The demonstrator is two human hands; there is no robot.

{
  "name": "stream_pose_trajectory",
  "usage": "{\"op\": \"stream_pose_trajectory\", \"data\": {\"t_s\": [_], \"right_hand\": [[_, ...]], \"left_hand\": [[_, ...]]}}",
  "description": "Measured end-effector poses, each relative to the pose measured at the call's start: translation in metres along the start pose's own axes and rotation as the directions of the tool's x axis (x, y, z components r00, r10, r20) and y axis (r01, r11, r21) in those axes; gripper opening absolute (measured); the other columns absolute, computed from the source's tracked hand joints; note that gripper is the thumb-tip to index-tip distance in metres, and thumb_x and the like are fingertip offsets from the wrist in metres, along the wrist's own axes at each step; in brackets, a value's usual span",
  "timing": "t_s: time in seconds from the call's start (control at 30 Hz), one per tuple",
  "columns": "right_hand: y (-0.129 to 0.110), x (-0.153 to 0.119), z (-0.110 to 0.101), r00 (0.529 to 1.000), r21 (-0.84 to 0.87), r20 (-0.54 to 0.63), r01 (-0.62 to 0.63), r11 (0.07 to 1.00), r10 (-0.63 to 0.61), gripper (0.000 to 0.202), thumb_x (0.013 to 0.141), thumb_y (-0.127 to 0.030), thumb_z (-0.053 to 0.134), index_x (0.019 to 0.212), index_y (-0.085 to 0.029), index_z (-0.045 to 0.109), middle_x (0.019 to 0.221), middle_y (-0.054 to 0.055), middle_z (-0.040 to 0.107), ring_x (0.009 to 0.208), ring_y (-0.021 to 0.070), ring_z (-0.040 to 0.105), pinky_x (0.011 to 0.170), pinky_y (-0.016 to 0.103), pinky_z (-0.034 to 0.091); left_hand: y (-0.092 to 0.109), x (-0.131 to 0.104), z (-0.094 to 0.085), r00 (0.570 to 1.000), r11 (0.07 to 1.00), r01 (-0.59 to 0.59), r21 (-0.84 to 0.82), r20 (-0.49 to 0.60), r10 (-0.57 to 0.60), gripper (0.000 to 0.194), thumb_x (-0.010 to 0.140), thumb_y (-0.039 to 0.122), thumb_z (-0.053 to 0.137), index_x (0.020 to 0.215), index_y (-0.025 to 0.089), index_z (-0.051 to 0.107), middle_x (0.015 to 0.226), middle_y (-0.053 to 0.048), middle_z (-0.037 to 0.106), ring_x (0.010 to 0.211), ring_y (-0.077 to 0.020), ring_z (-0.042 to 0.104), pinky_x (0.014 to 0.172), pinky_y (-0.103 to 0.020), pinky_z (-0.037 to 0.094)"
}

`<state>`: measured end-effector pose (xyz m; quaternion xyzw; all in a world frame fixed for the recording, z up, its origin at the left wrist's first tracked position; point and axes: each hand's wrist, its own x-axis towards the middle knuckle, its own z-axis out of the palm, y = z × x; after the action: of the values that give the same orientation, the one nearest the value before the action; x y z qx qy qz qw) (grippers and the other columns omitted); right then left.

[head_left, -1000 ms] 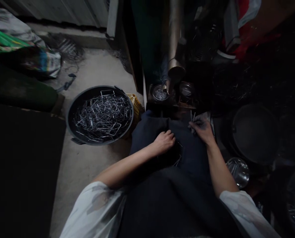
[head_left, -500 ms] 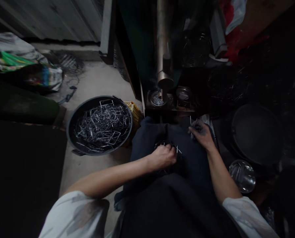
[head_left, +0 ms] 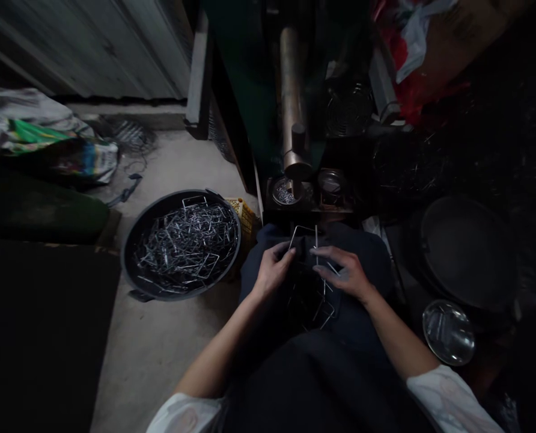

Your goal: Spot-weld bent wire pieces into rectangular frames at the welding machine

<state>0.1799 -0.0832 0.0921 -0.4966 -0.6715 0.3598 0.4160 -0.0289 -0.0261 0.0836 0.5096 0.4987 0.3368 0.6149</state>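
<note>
My left hand (head_left: 273,268) pinches one leg of a thin bent metal wire (head_left: 304,228) above my lap. That wire has a squared U shape, and its far corner meets a short straight metal rod (head_left: 316,237). The fingertips of my right hand (head_left: 345,272) are closed on this rod, and another thin wire slants between its fingers. Whether the rod and the bent wire are joined is too small to tell. Below the hands, several bent wires (head_left: 324,316) lie on the dark apron (head_left: 272,240) over my lap.
A black tub (head_left: 128,264) heaped with bent wires stands at left by a yellow crate (head_left: 245,213). Ahead, a machine with a metal cylinder (head_left: 294,102) overhangs a small dish (head_left: 277,198) of tiny metal parts. At right are a dark round container (head_left: 469,252) and a shiny bowl (head_left: 450,337).
My left hand has risen from the wires on my lap and now holds a bent wire. My right hand has moved left and down with its rod, bringing both hands together.
</note>
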Motion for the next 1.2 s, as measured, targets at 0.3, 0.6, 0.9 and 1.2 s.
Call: {"op": "stream_pose_trajectory", "data": {"t_s": [0.3,0.6,0.9,1.2], "right_hand": [[0.008,0.022,0.006,0.998,-0.008,0.039,0.057,0.998,-0.056,0.035,0.092,-0.033,0.071,0.127,-0.030,0.068,0.121,0.003,0.072,0.111,0.0218,0.069,0.100,0.037,0.054],[0.002,0.036,0.006,0.998,0.099,0.023,0.047,0.994,-0.050,0.030,0.090,-0.035,0.074,0.120,-0.029,0.071,0.117,0.003,0.074,0.108,0.0219,0.070,0.098,0.036,0.054],[-0.001,0.046,0.008,0.998,0.153,0.035,0.051,0.987,-0.057,0.030,0.089,-0.030,0.076,0.119,-0.029,0.072,0.113,0.003,0.074,0.105,0.0213,0.070,0.095,0.034,0.055],[0.003,0.047,0.011,0.997,0.157,0.044,0.054,0.986,-0.062,0.032,0.088,-0.034,0.077,0.119,-0.026,0.072,0.113,0.004,0.074,0.105,0.0211,0.070,0.095,0.033,0.054]], "left_hand": [[0.001,-0.009,0.013,0.997,0.961,0.052,-0.271,-0.044,-0.067,0.046,0.082,0.047,0.073,0.118,0.017,0.068,0.106,-0.009,0.073,0.084,-0.0194,0.067,0.073,-0.028,0.053],[0.011,-0.012,0.020,0.995,0.934,0.005,-0.357,-0.091,-0.040,0.048,0.084,0.046,0.073,0.122,0.019,0.061,0.085,-0.002,0.067,0.064,-0.0106,0.058,0.060,-0.021,0.047],[0.014,-0.011,0.018,0.993,0.937,-0.033,-0.348,-0.115,-0.008,0.041,0.086,0.046,0.071,0.116,0.021,0.060,0.090,-0.003,0.068,0.073,-0.0135,0.063,0.068,-0.024,0.051],[0.010,-0.011,0.015,0.990,0.924,-0.089,-0.371,-0.131,0.043,0.040,0.086,0.044,0.072,0.115,0.019,0.061,0.092,-0.004,0.068,0.082,-0.0161,0.065,0.076,-0.027,0.052]]}}
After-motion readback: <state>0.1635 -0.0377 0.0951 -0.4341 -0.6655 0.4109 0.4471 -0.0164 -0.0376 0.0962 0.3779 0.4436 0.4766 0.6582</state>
